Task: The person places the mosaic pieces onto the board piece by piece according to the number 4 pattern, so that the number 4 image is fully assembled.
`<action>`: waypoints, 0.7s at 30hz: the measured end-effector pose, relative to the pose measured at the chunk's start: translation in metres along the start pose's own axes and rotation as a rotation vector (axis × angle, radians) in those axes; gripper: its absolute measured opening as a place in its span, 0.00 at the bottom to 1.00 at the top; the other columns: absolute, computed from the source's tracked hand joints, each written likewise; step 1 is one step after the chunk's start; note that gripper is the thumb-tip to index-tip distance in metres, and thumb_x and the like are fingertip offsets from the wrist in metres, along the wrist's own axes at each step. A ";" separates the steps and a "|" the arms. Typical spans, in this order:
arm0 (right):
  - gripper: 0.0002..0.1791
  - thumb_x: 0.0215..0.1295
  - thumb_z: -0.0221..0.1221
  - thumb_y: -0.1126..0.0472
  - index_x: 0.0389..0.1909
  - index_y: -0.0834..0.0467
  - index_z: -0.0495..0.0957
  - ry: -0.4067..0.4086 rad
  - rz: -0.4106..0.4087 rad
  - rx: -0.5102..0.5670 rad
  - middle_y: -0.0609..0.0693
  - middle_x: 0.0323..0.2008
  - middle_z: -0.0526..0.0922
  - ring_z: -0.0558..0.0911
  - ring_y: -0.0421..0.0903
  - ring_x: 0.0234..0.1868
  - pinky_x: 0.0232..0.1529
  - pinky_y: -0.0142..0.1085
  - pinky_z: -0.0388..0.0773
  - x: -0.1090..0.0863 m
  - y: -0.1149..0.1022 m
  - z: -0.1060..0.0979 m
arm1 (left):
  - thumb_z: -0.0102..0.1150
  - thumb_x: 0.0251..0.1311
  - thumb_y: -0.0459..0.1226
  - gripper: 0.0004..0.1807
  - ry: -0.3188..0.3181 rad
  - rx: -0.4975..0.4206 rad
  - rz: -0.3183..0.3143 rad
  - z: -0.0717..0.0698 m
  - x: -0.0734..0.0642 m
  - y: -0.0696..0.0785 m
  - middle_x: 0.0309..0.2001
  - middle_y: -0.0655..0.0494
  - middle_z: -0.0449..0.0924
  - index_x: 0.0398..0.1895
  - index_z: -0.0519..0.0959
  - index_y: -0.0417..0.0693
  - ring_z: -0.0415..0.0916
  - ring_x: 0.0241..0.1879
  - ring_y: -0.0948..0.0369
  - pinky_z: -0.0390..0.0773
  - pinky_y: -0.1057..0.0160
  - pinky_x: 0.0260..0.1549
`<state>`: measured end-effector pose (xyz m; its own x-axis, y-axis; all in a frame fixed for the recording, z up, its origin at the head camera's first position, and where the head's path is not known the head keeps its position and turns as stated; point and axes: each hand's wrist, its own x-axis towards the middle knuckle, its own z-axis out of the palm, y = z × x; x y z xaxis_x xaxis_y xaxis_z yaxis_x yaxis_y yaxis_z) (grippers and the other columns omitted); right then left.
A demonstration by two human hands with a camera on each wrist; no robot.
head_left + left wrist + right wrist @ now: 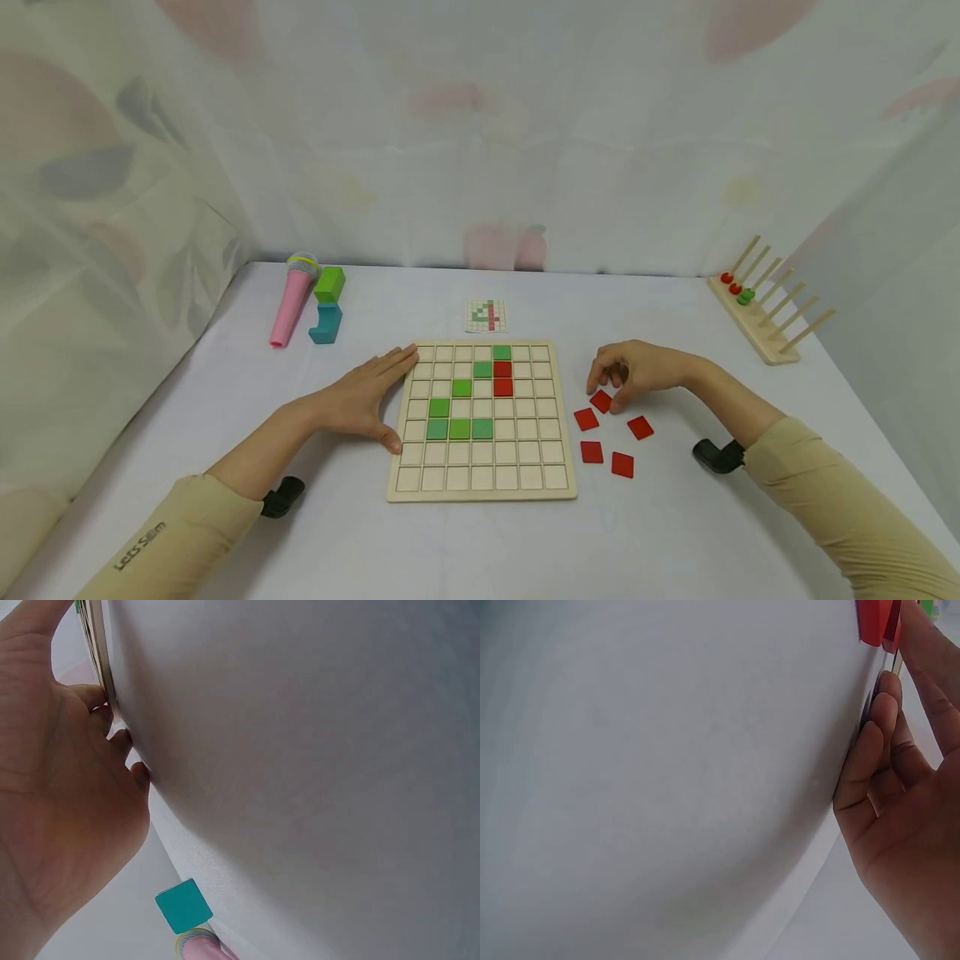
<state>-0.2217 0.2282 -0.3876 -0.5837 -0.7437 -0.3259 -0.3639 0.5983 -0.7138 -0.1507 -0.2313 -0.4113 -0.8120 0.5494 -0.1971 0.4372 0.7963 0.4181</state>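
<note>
A wooden grid board lies flat, with several green tiles and two red tiles in its squares. My left hand rests along the board's left edge, fingers extended to the upper corner and thumb at the lower side. Its fingertips meet the board's rim in the left wrist view. To the right of the board, my right hand has curled fingers, with thumb and index fingertips at opposite sides of a loose red tile. Red tiles show beside the thumb in the right wrist view.
Several loose red tiles lie near the right hand. A small pattern card sits behind the board. At back left are a pink toy microphone, a green block and a teal block. A pegged wooden stand is at right.
</note>
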 end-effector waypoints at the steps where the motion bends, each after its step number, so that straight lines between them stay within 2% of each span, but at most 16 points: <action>1: 0.17 0.48 0.74 0.60 0.41 0.49 0.85 0.001 -0.002 -0.001 0.50 0.40 0.80 0.75 0.47 0.39 0.37 0.30 0.75 0.000 0.000 0.000 | 0.73 0.27 0.71 0.79 0.000 0.000 0.001 0.000 0.000 0.000 0.82 0.49 0.38 0.80 0.44 0.44 0.39 0.81 0.44 0.49 0.38 0.77; 15: 0.13 0.49 0.74 0.61 0.37 0.47 0.85 0.026 0.014 -0.030 0.48 0.37 0.80 0.75 0.43 0.35 0.36 0.29 0.75 0.000 -0.001 0.001 | 0.72 0.26 0.71 0.79 0.001 -0.007 0.004 0.002 0.001 -0.002 0.82 0.49 0.38 0.80 0.44 0.44 0.38 0.81 0.43 0.49 0.37 0.76; 21: 0.12 0.49 0.73 0.63 0.32 0.49 0.82 0.056 0.037 -0.065 0.47 0.31 0.78 0.75 0.43 0.33 0.33 0.30 0.75 0.000 -0.002 0.001 | 0.72 0.26 0.71 0.79 0.002 -0.001 0.007 0.002 0.000 -0.002 0.82 0.49 0.38 0.80 0.44 0.44 0.38 0.81 0.44 0.48 0.37 0.77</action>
<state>-0.2203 0.2265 -0.3872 -0.6364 -0.7043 -0.3145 -0.3870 0.6443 -0.6596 -0.1513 -0.2321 -0.4136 -0.8100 0.5540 -0.1924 0.4421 0.7923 0.4205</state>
